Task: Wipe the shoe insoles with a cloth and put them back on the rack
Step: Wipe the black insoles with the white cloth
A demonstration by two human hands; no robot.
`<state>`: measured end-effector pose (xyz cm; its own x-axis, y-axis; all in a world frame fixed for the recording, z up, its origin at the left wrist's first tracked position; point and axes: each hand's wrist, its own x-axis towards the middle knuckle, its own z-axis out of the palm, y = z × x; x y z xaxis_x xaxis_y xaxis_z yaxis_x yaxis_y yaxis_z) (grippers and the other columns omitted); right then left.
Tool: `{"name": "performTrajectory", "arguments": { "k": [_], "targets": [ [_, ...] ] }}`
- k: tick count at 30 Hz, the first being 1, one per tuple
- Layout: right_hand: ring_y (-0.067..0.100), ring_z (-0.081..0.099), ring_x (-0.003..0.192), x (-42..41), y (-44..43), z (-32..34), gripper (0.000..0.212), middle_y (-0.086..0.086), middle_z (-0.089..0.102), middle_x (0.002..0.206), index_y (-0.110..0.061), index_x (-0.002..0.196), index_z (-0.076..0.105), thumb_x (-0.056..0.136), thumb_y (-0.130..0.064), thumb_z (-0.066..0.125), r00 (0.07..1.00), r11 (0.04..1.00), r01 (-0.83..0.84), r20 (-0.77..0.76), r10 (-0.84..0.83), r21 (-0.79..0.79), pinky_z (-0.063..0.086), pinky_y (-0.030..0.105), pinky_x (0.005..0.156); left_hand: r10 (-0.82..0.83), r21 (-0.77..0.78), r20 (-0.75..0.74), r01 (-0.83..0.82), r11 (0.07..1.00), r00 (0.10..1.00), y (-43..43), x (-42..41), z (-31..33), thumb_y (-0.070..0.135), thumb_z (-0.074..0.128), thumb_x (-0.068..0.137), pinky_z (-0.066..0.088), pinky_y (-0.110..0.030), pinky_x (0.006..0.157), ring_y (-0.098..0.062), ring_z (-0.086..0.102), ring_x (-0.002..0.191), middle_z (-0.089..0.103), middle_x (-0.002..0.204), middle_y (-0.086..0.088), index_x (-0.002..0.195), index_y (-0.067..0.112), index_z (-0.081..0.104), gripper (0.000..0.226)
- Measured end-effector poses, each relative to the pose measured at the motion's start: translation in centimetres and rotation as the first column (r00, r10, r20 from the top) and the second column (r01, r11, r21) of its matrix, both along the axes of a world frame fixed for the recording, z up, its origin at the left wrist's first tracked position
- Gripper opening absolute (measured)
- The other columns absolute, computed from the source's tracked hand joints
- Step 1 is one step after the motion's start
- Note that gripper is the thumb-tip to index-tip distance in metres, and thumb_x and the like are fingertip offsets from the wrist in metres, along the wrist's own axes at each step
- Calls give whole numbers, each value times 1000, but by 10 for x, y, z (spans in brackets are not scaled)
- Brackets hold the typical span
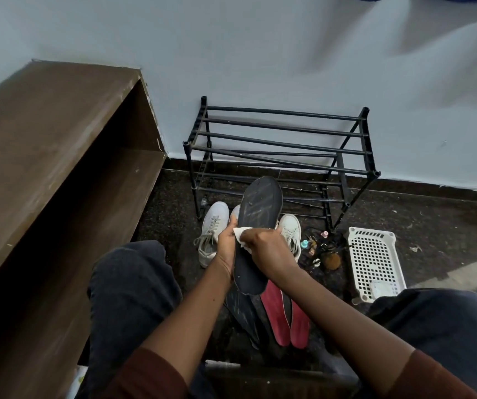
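Right now the L hand [227, 246] grips a black insole [260, 207] by its left edge, fingers curled round it, holding it toe-up over the floor [433, 226] btwn the person's knees. The insole is flat and foam-like w/ a rounded toe, its matte face scuffed w/ pale streaks and specks. The R hand [264, 246] bunches a small white cloth [240, 235], crumpled and soft, fingers clamped on it and pressing it to the insole's mid part. Beneath lie two red insoles [289, 321], smooth and elongated, beside more dark insoles [240, 312]. Behind stand white sneakers [213, 228] w/ grey laces, then a black rack [283, 145] of thin round bars against the wall. A white perforated plastic basket [375, 263] sits to the right on the dark speckled floor; a brown wood-grain shelf unit [44, 154] is at left.
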<state>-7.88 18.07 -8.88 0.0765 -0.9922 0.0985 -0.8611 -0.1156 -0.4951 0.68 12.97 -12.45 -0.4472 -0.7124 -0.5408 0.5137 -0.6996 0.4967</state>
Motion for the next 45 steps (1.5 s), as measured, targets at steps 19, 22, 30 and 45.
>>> {"name": "performTrajectory", "arguments": {
  "k": [19, 22, 30, 45],
  "targets": [
    [24, 67, 67, 14, 15, 1, 19, 8, 71, 75, -4, 68, 72, 57, 9, 66, 991, 994, -54, 115, 65, -96, 53, 27, 61, -27, -23, 28, 28, 999, 999, -20, 6, -20, 61, 16, 95, 59, -29, 69, -21, 71, 79, 71, 91, -14, 117, -1, 56, 76],
    [28, 66, 75, 11, 11, -1, 18, 10, 71, 83, -3, 77, 73, 65, 8, 65, 994, 996, -58, 87, 63, -62, 55, 31, 66, -22, 10, -37, 22, 1000, 999, -19, 6, -20, 62, 19, 93, 57, -33, 78, -24, 70, 86, 70, 99, -16, 112, 0, 65, 79],
    [33, 62, 92, 4, -28, 9, 20, 14, 68, 102, 1, 97, 71, 83, 2, 55, 985, 983, 167, 52, -164, -72, 50, 38, 79, -118, -56, -203, 109, 992, 972, -13, 8, -3, 41, 65, 74, 56, -36, 79, -29, 69, 87, 70, 94, -18, 98, -2, 71, 49],
    [30, 61, 91, 13, -21, 27, 19, 11, 69, 96, 0, 87, 71, 78, 8, 56, 988, 979, 151, 62, -143, -141, 42, 36, 83, -122, -115, -409, 81, 990, 904, -2, 5, 24, 38, 65, 85, 37, -38, 109, -33, 58, 114, 62, 115, -24, 118, -4, 60, 54]
  ]
}}
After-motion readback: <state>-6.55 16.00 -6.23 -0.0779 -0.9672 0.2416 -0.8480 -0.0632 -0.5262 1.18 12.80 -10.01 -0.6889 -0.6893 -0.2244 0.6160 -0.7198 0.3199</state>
